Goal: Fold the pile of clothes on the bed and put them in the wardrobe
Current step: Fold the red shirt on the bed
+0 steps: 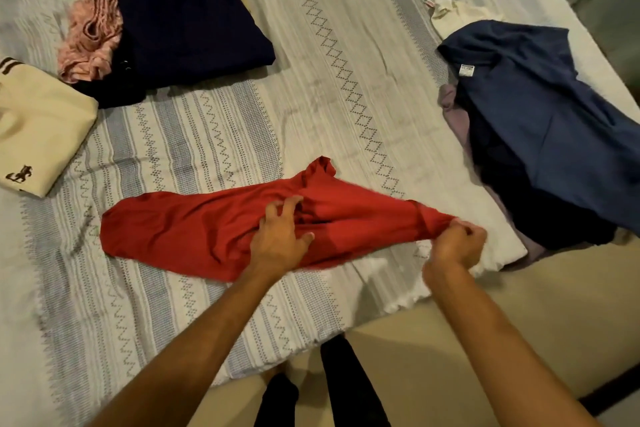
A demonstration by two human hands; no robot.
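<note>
Lying under spread left fingers (289, 208), red garment (173, 236), end pinched by right fingers (462, 227).

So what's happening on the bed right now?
A person is working on a red garment spread on the bedspread. The right hand pinches one end of it while the left hand rests on its middle, fingers curled. Folded pieces, a navy one and a cream one, sit at the left; an unfolded blue shirt tops a pile at the right.

Both hands (280, 236) (457, 246) on red garment (180, 236) atop bed (329, 62)
</note>
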